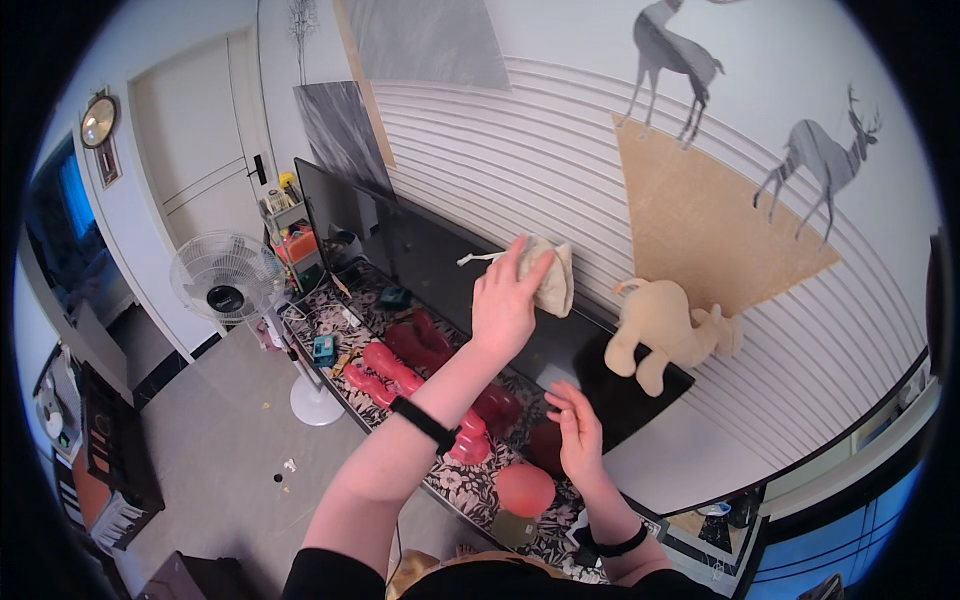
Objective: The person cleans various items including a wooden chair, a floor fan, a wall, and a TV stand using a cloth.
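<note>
My left hand (504,300) is raised at the top edge of a large black television (555,352), its fingers on a small beige cloth drawstring pouch (556,279). The pouch's pale cord sticks out to the left. Lower and to the right, my right hand (576,431) is held in front of the screen with loosely bent fingers and nothing in it. A beige plush toy animal (664,326) lies over the television's right top edge, to the right of the pouch.
Long pink balloons (390,364) and a round red balloon (525,490) lie on the floral-covered cabinet top (461,487), with a teal box (324,350) at its left. A white standing fan (225,289) and a small shelf cart (289,232) stand to the left.
</note>
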`<control>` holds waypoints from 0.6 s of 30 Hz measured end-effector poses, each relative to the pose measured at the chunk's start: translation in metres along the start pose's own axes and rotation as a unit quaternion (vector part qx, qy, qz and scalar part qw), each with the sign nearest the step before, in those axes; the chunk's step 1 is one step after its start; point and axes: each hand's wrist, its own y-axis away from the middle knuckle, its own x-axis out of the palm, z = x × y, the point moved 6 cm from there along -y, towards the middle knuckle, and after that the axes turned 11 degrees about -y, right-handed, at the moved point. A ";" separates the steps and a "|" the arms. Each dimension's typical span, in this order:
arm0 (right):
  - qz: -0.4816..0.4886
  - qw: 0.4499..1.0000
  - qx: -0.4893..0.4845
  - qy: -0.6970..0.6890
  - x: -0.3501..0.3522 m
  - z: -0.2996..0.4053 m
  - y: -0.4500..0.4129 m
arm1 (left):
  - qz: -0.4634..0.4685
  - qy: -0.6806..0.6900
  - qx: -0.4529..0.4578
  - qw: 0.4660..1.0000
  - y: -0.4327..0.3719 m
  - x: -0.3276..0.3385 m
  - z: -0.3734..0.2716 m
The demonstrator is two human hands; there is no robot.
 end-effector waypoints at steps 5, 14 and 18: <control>-0.058 0.990 -0.102 0.082 0.004 0.031 -0.028 | -0.002 -0.009 0.117 0.993 -0.005 0.025 -0.004; -0.192 0.854 -0.196 0.442 0.035 0.044 -0.086 | -0.001 0.054 0.187 0.981 -0.027 0.043 0.051; -0.192 0.815 -0.171 0.519 0.062 0.029 -0.114 | -0.014 0.019 0.179 0.984 -0.039 0.050 0.113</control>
